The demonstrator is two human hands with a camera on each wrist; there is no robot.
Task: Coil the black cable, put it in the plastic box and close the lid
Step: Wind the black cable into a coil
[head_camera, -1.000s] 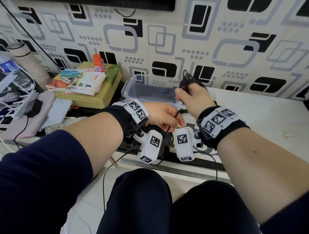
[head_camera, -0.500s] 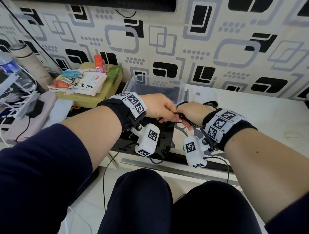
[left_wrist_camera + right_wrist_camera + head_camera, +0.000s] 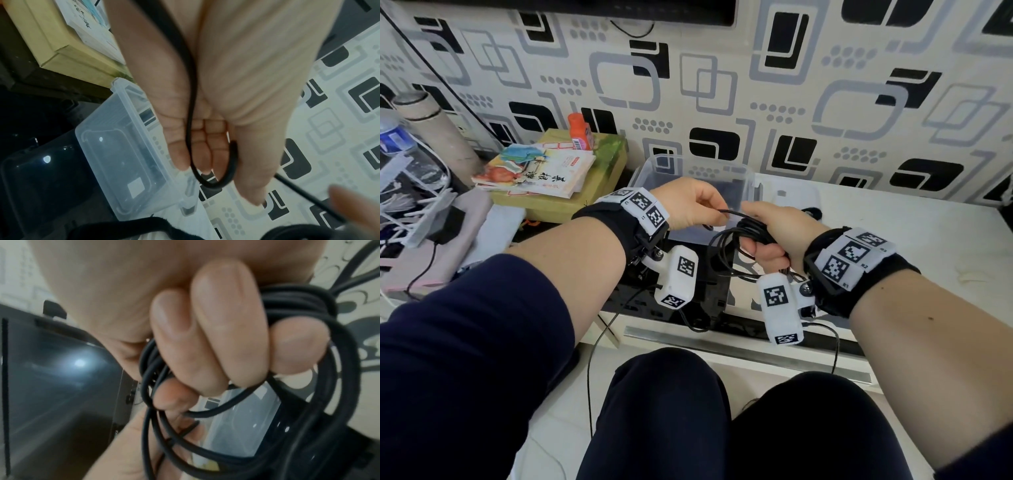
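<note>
Hands have parted slightly, black cable (image 3: 748, 229) coil now visible.

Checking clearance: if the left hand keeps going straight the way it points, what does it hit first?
Likely the right hand gripping the coiled black cable; the left hand points right at it. Depth is unclear.

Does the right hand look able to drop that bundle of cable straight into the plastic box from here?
Probably yes. The right hand grips the coiled black cable just in front of the plastic box, which stands open. The left hand holds a strand and may need to let go.
</note>
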